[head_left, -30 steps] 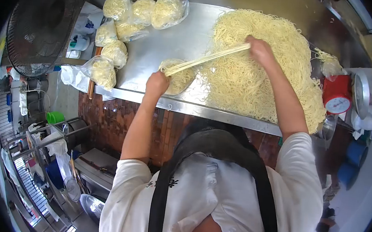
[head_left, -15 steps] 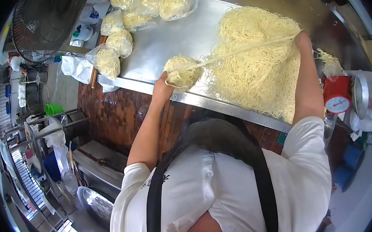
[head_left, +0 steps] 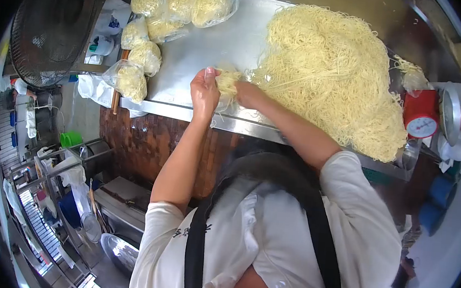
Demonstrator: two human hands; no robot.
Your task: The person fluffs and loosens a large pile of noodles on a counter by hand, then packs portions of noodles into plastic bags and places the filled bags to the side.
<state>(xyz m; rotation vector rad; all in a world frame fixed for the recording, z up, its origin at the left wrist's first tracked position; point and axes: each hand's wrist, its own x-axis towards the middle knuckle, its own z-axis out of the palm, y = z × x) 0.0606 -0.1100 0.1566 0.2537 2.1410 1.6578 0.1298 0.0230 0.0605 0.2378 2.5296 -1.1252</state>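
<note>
Near the front edge of the metal table, my left hand point(head_left: 205, 93) is closed on the left side of a clear plastic bag of noodles point(head_left: 228, 82), thumb pointing up. From the other side, my right hand point(head_left: 250, 95) presses in at the same noodles, its fingers curled and partly hidden among them. A few strands dangle below the bag over the table edge. Just right of my hands spreads a large heap of loose pale-yellow noodles point(head_left: 330, 70).
Several filled bags of noodles point(head_left: 150, 0) sit along the table's far left. A red dial scale point(head_left: 421, 114) stands at the right, with another noodle bag point(head_left: 413, 80) by it. At left are a large fan point(head_left: 53, 35) and a green container point(head_left: 71, 139). The metal table point(head_left: 212, 43) has a raised front rim.
My right hand has come from the heap's far right side leftward to the bag, and the stretched noodle strands are no longer taut across the heap. My left hand still holds the bag.
</note>
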